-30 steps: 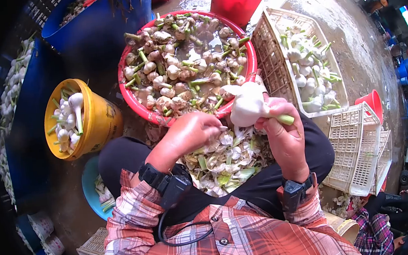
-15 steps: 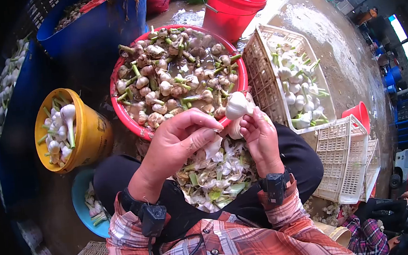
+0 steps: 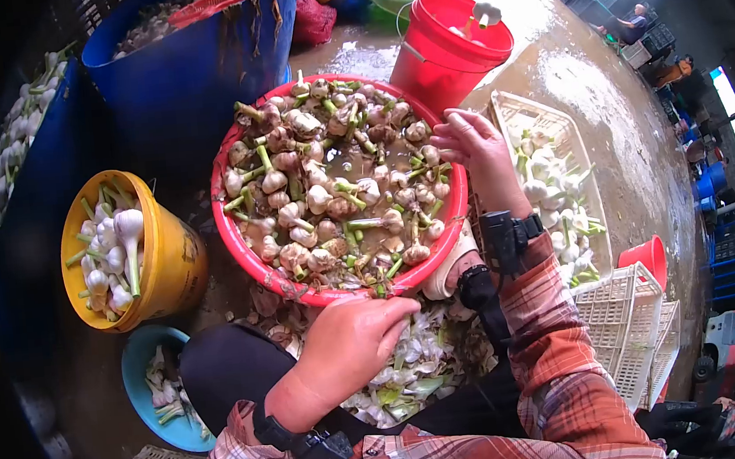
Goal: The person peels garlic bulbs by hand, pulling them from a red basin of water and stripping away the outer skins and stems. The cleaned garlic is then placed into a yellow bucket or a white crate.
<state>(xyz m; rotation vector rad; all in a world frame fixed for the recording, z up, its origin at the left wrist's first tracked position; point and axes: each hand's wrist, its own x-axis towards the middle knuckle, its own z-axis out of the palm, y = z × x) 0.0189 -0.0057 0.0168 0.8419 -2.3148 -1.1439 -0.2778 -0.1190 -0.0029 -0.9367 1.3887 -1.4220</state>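
Tub (image 3: 460, 208) w/ garlic (image 3: 318, 199) straight ahead of me; peelings (image 3: 419, 365) btwn my legs (image 3: 222, 365). To my L, side bucket (image 3: 180, 263) w/ garlic, basin (image 3: 140, 398) nearer me. R of tub, crate (image 3: 541, 115) w/ garlic; far bucket (image 3: 434, 73) behind.

You have bright white light on the wet brown concrete floor (image 3: 632, 158), glare bleaching patches toward its far edge. Deep shadow darkens your left, around the large blue plastic tub (image 3: 197, 78). Your fisheye view curves strongly at the sides; corners black, lower left blurred.
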